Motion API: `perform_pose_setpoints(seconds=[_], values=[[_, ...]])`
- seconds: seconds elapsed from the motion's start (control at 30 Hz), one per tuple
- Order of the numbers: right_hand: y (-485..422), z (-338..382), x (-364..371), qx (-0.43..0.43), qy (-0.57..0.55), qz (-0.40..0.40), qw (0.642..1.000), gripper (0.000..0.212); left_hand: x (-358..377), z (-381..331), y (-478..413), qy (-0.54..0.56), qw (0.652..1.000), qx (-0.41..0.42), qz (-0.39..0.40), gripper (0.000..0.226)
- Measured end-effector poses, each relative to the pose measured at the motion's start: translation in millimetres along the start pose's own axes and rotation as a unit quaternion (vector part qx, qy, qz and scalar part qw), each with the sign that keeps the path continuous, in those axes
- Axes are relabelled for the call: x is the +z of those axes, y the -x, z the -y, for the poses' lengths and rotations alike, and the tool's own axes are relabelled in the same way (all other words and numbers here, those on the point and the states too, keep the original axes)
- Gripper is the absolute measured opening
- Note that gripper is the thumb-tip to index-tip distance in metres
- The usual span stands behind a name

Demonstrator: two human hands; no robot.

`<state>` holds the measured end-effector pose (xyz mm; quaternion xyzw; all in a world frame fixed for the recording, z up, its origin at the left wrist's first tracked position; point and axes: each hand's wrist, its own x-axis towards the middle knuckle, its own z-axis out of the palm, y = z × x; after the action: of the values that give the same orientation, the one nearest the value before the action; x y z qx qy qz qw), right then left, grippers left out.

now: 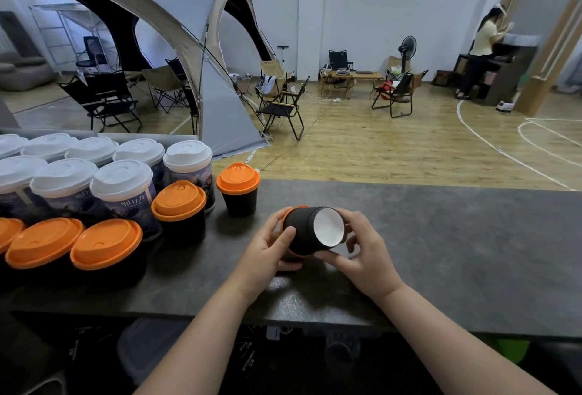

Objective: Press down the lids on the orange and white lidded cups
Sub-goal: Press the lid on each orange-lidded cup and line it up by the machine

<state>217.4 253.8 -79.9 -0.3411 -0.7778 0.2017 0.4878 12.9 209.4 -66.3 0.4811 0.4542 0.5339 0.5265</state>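
a: where's the cup?
b: the small black paper cup (304,229) with the orange plastic lid (296,207) lies sideways between my hands, over the dark grey counter (456,237). my left hand (271,248) curls round the lid end, my right hand (365,251) grips the white base.
a: next?
b: i'd brace the base and press evenly round the rim.

We're in an indoor sports hall done up as a camping lounge: wooden floor (378,148) painted with white court lines (500,149), a big grey dome tent (176,0) pitched on it, folding camp chairs (283,107) scattered about, a low wooden table (349,75) and a standing fan (407,48) by the wall. Up front, a dark bench (456,237) lined with lidded takeaway cups (187,158).
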Motion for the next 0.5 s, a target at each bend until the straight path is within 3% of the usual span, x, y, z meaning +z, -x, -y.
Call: perform_pose_setpoints(seconds=[0.17, 0.3, 0.5], values=[[1.1, -0.7, -0.1, -0.010, 0.031, -0.011, 0.999, 0.077, 3.1, 3.6, -2.4, -0.055, 0.998, 0.011, -0.024, 0.041], [0.9, 0.0, -1.4, -0.010, 0.002, -0.025, 1.000, 0.067, 3.5, 8.4, -3.1, -0.096, 0.991, 0.054, -0.073, 0.038], [4.4, 5.6, -2.6, 0.035, -0.134, 0.003, 0.990, 0.045, -5.8, 9.2, 0.1, 0.064, 0.995, 0.057, -0.057, 0.057]])
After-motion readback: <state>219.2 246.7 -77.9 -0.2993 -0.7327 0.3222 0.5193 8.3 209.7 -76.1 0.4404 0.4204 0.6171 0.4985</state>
